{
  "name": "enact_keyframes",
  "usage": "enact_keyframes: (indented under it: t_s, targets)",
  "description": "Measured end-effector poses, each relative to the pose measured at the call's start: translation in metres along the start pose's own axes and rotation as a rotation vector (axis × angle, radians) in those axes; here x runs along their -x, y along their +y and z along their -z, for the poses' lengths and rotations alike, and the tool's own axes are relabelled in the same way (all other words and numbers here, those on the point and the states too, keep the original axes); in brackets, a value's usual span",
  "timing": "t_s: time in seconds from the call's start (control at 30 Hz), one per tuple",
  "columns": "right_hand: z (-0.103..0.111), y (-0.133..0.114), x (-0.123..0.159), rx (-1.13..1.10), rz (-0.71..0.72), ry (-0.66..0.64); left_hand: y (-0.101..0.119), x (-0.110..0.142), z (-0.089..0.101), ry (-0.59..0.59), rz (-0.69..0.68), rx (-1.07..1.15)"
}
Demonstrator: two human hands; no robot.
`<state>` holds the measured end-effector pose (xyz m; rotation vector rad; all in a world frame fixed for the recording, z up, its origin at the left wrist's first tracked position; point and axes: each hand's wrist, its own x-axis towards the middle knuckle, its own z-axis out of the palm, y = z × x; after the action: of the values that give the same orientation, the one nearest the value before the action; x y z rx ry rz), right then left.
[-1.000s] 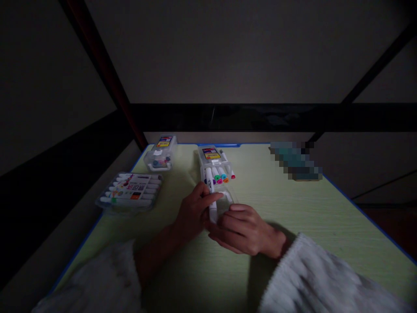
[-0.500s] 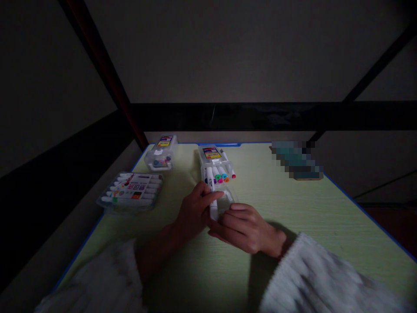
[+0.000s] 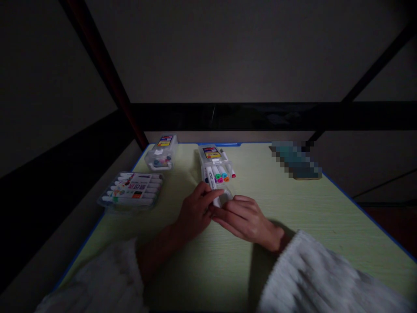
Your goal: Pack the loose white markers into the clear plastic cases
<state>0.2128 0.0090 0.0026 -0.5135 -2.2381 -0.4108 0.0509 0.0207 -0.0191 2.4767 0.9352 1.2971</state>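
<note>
My left hand [image 3: 195,208] is closed round a white marker [image 3: 213,181], its thumb and fingers on the barrel. The marker points away from me, its far end at the mouth of a clear plastic marker box [image 3: 211,154]. My right hand [image 3: 245,217] is closed, its fingertips meeting the near end of the marker beside my left fingers. Part of the box's open clear lid [image 3: 227,194] shows between the hands. Inside the box lie several white markers [image 3: 222,174] with coloured ends. One marker with a red end [image 3: 233,173] sits at the box's right side.
A second clear marker box [image 3: 161,153], closed, stands at the back left. Nearer on the left lies a flat clear case of white markers [image 3: 133,189]. A phone-like object [image 3: 308,177], pixelated, lies at the back right of the blue-edged table [image 3: 306,206].
My right hand has moved slightly forward and its fingers now cover the marker's near end. The marker has shifted a little and tilts more. The box stays in place.
</note>
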Motion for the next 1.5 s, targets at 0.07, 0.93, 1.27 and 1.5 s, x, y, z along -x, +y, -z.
enact_keyframes:
  t_s: [0.07,0.93,1.27,1.5]
  targets:
    - [0.0007,0.0000,-0.0013,-0.003,-0.024,-0.001,0.0012,-0.0007,0.0003,0.010,-0.006,-0.008]
    - [-0.0033,0.0000,0.0029,-0.069,-0.158,0.020,0.0067,-0.0030,0.0035,0.069,-0.056,-0.085]
    - [-0.0046,0.0003,0.0068,-0.114,-0.202,0.005,0.0044,-0.0019,0.0023,0.117,-0.045,-0.083]
    - [-0.0054,0.0003,0.0066,-0.133,-0.230,-0.008,0.0051,-0.0020,0.0025,0.104,0.019,-0.110]
